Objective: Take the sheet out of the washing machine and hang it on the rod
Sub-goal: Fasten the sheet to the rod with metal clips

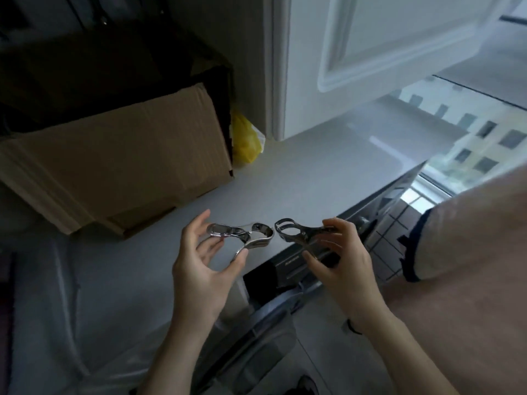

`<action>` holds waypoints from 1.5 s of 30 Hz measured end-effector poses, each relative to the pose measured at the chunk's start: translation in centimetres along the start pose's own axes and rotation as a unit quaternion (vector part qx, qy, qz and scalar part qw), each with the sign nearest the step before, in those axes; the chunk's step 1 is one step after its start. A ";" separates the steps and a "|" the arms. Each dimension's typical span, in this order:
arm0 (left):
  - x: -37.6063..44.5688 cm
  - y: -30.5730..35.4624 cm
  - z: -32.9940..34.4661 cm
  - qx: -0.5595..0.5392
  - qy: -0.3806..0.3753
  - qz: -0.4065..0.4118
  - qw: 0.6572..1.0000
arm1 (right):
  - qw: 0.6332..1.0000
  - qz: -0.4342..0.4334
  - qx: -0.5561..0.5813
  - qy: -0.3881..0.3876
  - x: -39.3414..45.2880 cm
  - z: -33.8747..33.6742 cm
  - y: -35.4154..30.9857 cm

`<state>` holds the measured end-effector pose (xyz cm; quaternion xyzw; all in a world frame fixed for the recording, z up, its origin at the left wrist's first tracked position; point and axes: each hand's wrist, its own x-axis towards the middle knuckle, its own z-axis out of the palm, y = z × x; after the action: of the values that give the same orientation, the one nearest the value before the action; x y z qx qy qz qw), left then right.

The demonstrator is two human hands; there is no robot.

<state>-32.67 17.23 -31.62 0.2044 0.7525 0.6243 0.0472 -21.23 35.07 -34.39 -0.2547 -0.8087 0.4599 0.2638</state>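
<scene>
Nearest me, my forearms come up from the bottom of the view w/ both hands held out over the grey tabletop edge. My left hand [204,263] pinches one metal clip [242,235] betw thumb and fingertips, fingers loosely curled round its handle end, palm turned up and inward. My right hand [336,260] grips a second metal clip [299,233] by its handles, fingers curled over the top, thumb under. The clips' open jaw ends point at each other, just beside one another, prob not touching.

Risks, as I judge them: left grip is light, only fingertip contact, so that clip could slip and drop onto the tabletop [299,172] or down by the washing machine [285,280] front below my hands. If the jaws hook together they'd tangle and cost me time. Squeezing the handles carelessly could nip a finger.

The sheet [470,266] looks to be the pinkish cloth draped at my right side, already out of the machine; can't see the rod. W/ both hands busy it could slide off.

Further back: cardboard box [114,155], yellow bag [245,141], white door [385,52]
</scene>
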 end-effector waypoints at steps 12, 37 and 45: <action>-3.6 -0.5 6.2 -0.058 -0.228 -0.004 0.972 | 0.968 0.083 -0.107 0.211 -10.7 -5.9 1.5; -23.7 9.9 20.8 -0.053 -0.391 0.113 0.912 | 0.887 0.207 -0.131 0.391 -34.1 -22.6 4.8; -26.2 13.8 23.9 -0.045 -0.366 0.193 0.909 | 0.884 0.172 -0.154 0.406 -34.6 -28.3 4.9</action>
<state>2.49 31.51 -28.43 0.5575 0.5993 0.5357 0.2076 23.61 31.90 -32.94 -0.5915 -0.6349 0.2243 0.4435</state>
